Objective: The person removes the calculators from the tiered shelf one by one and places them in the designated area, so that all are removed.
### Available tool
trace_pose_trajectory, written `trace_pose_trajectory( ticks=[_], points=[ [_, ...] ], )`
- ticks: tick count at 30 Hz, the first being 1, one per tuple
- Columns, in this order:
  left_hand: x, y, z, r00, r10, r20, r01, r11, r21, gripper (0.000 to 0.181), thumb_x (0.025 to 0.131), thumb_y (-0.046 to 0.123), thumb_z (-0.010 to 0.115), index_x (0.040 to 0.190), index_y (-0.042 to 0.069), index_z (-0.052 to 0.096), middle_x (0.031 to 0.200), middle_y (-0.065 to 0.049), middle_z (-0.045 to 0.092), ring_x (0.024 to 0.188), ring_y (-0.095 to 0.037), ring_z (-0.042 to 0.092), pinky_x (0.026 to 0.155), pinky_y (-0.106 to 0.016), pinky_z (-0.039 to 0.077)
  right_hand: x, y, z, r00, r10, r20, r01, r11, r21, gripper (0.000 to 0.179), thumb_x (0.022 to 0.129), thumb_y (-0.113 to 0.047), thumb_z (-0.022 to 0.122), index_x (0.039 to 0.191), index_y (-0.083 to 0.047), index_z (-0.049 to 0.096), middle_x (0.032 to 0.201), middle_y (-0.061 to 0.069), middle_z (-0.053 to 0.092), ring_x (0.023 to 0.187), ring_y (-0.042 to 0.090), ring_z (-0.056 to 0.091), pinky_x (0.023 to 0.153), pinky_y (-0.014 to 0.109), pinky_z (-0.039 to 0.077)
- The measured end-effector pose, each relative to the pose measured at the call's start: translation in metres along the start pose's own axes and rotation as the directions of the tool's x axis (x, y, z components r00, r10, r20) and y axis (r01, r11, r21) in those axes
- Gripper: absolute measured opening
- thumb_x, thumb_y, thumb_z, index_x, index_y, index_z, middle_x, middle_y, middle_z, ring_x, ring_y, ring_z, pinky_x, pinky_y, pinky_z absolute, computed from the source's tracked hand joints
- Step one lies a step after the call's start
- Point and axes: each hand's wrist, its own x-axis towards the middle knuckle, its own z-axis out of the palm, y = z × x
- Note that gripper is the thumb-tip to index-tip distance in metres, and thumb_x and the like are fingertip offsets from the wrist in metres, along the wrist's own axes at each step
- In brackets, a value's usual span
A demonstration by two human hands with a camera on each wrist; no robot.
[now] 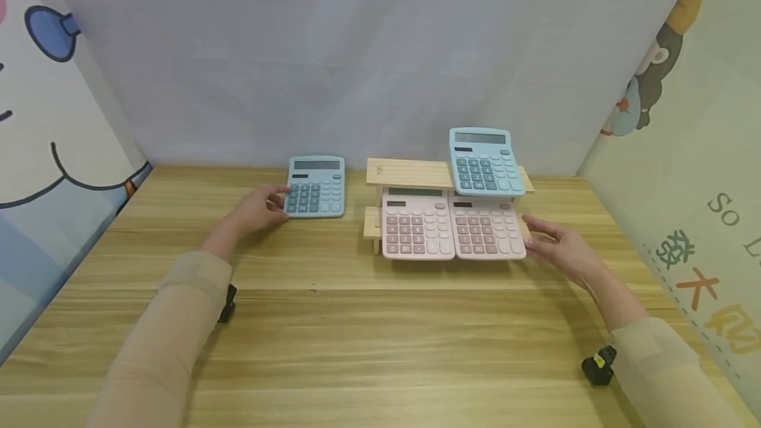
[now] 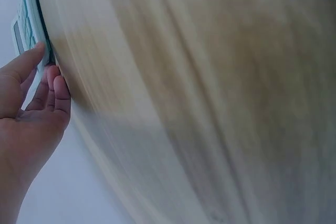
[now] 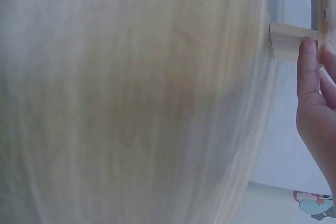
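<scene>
A blue calculator (image 1: 315,187) is at the back of the table, left of a small two-tier wooden rack (image 1: 410,173). My left hand (image 1: 258,209) pinches its lower left edge; the left wrist view shows the thumb against the calculator's side (image 2: 37,30) and the other fingers curled close by. Two pink calculators (image 1: 418,224) (image 1: 489,226) lean side by side on the rack's lower tier. On the upper tier, at the right, stands another blue calculator (image 1: 486,160). My right hand (image 1: 561,249) has fairly straight fingers at the right pink calculator's edge and the wooden board end (image 3: 289,40).
The wood-grain table (image 1: 380,349) runs up to a pale grey backdrop (image 1: 297,51). Cartoon-printed panels stand at the left (image 1: 65,124) and right (image 1: 672,170). A small black device (image 1: 598,366) sits at my right wrist.
</scene>
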Motion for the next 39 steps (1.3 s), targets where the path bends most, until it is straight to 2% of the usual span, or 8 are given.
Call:
trace_pose_trajectory(
  ticks=[4,11,19,27,31,39],
  points=[
    [-0.002,0.003,-0.001,1.000,0.003,-0.013,-0.003,1.000,0.024,0.060,0.086,0.002,0.063,0.139,-0.005,0.037,0.117,-0.028,0.051,0.109,-0.040,0.054,0.095,-0.048,0.046,0.000,-0.001,0.000,1.000,0.002,0.004,-0.002,1.000,-0.014,0.069,0.095,-0.017,0.057,0.149,0.000,0.017,0.154,0.026,0.007,0.099,-0.012,0.052,0.093,0.020,0.048],
    [-0.003,0.003,-0.007,0.998,-0.043,-0.042,0.044,0.999,0.023,0.062,0.089,0.006,0.060,0.144,0.000,0.032,0.126,-0.027,0.048,0.116,-0.042,0.049,0.099,-0.051,0.043,0.001,-0.001,0.001,1.000,0.009,0.001,-0.009,1.000,-0.023,0.070,0.095,-0.019,0.057,0.149,-0.002,0.017,0.155,0.025,0.006,0.100,-0.013,0.051,0.094,0.021,0.047],
    [-0.006,0.011,-0.010,0.998,-0.007,-0.055,0.009,0.999,0.037,0.057,0.091,0.011,0.059,0.143,0.000,0.036,0.126,-0.026,0.049,0.113,-0.041,0.050,0.094,-0.051,0.045,0.001,0.000,0.001,1.000,0.005,0.010,-0.005,1.000,0.022,0.069,0.095,-0.015,0.056,0.149,0.000,0.016,0.155,0.026,0.005,0.098,-0.011,0.054,0.094,0.021,0.048],
    [-0.015,0.033,-0.009,0.996,0.029,-0.088,-0.025,0.998,0.049,0.054,0.091,0.011,0.060,0.140,0.001,0.040,0.123,-0.024,0.054,0.106,-0.035,0.053,0.080,-0.039,0.048,-0.001,-0.002,0.002,1.000,0.006,0.003,-0.006,0.999,0.033,0.070,0.095,-0.016,0.056,0.149,0.001,0.015,0.154,0.027,0.005,0.097,-0.012,0.054,0.094,0.020,0.047],
    [-0.021,0.044,-0.008,0.994,0.049,-0.103,-0.045,0.998,0.041,0.052,0.092,0.012,0.059,0.140,0.002,0.042,0.121,-0.023,0.055,0.105,-0.034,0.053,0.080,-0.039,0.049,-0.002,-0.002,0.003,1.000,-0.002,0.002,0.002,0.999,0.036,0.070,0.095,-0.014,0.056,0.149,0.002,0.014,0.154,0.027,0.007,0.097,-0.011,0.055,0.093,0.019,0.048],
    [-0.031,0.069,-0.004,0.992,0.045,-0.118,-0.047,0.999,-0.012,0.050,0.094,0.021,0.057,0.141,0.009,0.043,0.118,-0.017,0.058,0.109,-0.032,0.054,0.080,-0.038,0.049,-0.002,-0.001,0.003,1.000,-0.007,0.000,0.007,0.999,0.035,0.070,0.096,-0.015,0.056,0.149,0.001,0.014,0.154,0.028,0.005,0.097,-0.011,0.054,0.091,0.018,0.048]
  ],
)
